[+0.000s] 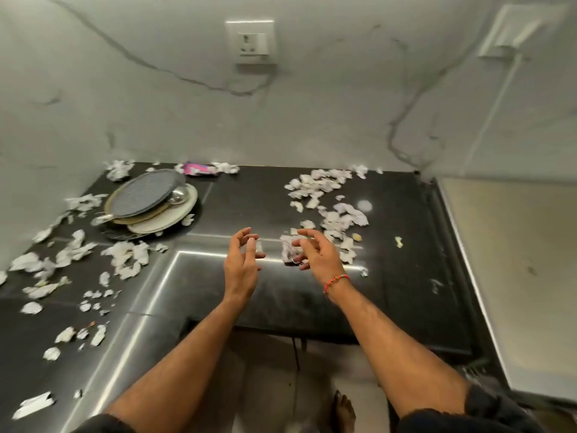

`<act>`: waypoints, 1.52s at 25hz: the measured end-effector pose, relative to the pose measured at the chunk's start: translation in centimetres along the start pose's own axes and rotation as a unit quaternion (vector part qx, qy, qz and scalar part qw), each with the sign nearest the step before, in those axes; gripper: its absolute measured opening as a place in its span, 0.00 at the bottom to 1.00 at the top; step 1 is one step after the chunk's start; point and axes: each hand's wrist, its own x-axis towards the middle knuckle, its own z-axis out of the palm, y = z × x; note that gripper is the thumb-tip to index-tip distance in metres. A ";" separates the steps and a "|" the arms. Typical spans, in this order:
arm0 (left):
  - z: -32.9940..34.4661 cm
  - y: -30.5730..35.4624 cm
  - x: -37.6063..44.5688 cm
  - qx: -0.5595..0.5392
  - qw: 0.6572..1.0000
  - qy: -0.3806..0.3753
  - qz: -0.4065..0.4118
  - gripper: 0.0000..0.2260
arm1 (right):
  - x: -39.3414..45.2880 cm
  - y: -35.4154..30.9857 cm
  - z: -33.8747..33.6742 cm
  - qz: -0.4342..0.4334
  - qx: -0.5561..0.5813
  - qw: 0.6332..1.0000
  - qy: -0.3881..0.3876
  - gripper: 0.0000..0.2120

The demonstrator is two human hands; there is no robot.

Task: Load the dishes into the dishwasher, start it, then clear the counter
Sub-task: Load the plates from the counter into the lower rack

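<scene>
Dishes: a stack of plates (150, 207) sits on the black counter (249, 195), left of centre in the upper half of the frame; a dark round plate leans on top, pale plates lie below, and a steel bowl (178, 195) is tucked at its right edge.
Paper scraps: torn white scraps (327, 198) litter the counter, thickest right of centre and along the left side; a pink wrapper (199, 169) lies by the back wall.
Risk: the leaning top plate looks unsteady, so lifting the stack carelessly could let it slide off; scraps swept with loose fingers may scatter or drop to the floor.
Left hand: the left hand (242, 260) hovers at mid-frame above the counter, fingers loosely curled and apart, holding nothing.
Right hand: the right hand (315, 254), just beside it, is likewise relaxed and spread, fingertips over a crumpled scrap (288, 250); whether they touch it I cannot tell.
Progress: dishes not yet loaded, judging by the stack.
</scene>
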 end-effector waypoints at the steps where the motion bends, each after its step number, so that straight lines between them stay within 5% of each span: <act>1: -1.4 0.0 0.9 0.004 1.000 0.030 -0.009 0.11 | 1.3 -0.2 1.3 0.012 0.005 1.000 -0.026 0.10; 10: -12.5 -3.1 7.4 0.007 0.976 0.199 -0.085 0.12 | 9.3 -1.9 14.2 0.084 0.022 0.981 -0.171 0.15; 19: -22.5 -5.9 20.4 -0.226 0.919 0.224 -0.233 0.15 | 15.5 -5.9 28.1 0.169 0.075 0.966 -0.183 0.21; 30: -23.0 -7.4 28.5 -0.384 0.807 0.318 -0.316 0.21 | 17.4 -5.1 28.3 0.149 0.053 0.979 -0.132 0.19; 34: -20.0 -3.7 25.5 -0.380 0.835 0.316 -0.242 0.17 | 17.1 -5.0 25.0 0.113 0.046 0.987 -0.109 0.18; 38: -15.8 -0.9 21.4 -0.294 0.915 0.163 -0.221 0.14 | 15.7 -5.5 18.8 0.062 0.064 0.996 -0.026 0.22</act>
